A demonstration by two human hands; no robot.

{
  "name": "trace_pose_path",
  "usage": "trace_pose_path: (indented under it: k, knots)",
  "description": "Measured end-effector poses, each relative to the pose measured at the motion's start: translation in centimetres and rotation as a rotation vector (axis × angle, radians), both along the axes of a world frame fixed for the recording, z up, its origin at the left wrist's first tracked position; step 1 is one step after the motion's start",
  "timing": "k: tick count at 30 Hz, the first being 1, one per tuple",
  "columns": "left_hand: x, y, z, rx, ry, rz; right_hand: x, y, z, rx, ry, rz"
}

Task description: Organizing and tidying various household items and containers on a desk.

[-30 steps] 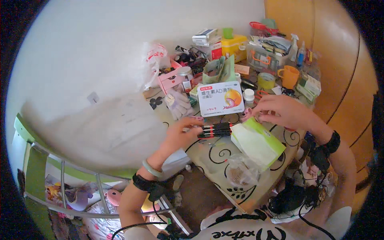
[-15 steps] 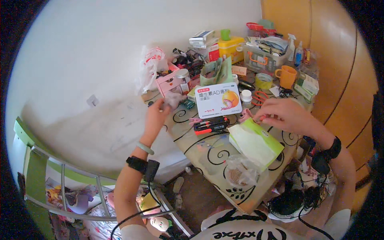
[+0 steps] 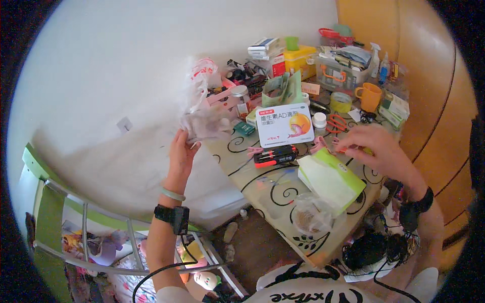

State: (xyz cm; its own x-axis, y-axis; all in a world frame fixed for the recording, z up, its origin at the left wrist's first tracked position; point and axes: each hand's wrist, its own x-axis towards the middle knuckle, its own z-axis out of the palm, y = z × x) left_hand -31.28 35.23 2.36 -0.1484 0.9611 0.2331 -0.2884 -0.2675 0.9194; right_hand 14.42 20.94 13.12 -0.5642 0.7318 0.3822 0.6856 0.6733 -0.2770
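A crumpled, translucent plastic bag (image 3: 208, 123) hangs from my left hand (image 3: 183, 149), its fingers closed on the bag's edge at the table's left side. Past the bag stand a pink box (image 3: 222, 101) and a clear jar with a silver lid (image 3: 240, 98). Over the table's right side, my right hand (image 3: 373, 147) has its fingers bent together around a small reddish thing, too small to make out. Below it lies a green and white tissue pack (image 3: 331, 179). Close by are a pink clip (image 3: 319, 144) and red-handled scissors (image 3: 336, 123).
A white flat box (image 3: 285, 125) and black pen pack (image 3: 276, 157) occupy the table's middle. A clear plastic bag (image 3: 312, 214) lies near the front corner. Farther back are an orange mug (image 3: 369, 97), a storage bin (image 3: 336, 73) and a white bottle (image 3: 319, 121). A bed rail (image 3: 126, 232) stands lower left.
My left hand has moved left, and the translucent bag now stretches out from it, more spread than before. The right hand stays near the tissue pack. The whole view has shifted slightly.
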Motion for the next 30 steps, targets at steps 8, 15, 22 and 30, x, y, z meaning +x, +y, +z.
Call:
trace_pose_path:
  k: [8,15,22,30]
  knots:
    - [1.9,-3.6,1.7,0.084,-0.171,-0.221,-1.8,-4.2,0.7,0.108,0.218,-0.008]
    - [7.8,-17.9,6.1,0.226,0.326,-0.3,-5.2,-12.1,0.0,0.013,0.367,0.18]
    - [17.7,-30.3,4.8,0.158,0.393,-0.567,-4.2,-19.7,-4.7,-0.131,0.34,0.15]
    - [24.6,-36.6,-5.6,-0.286,0.357,-0.998,3.7,-29.1,-17.5,-1.082,1.089,-0.056]
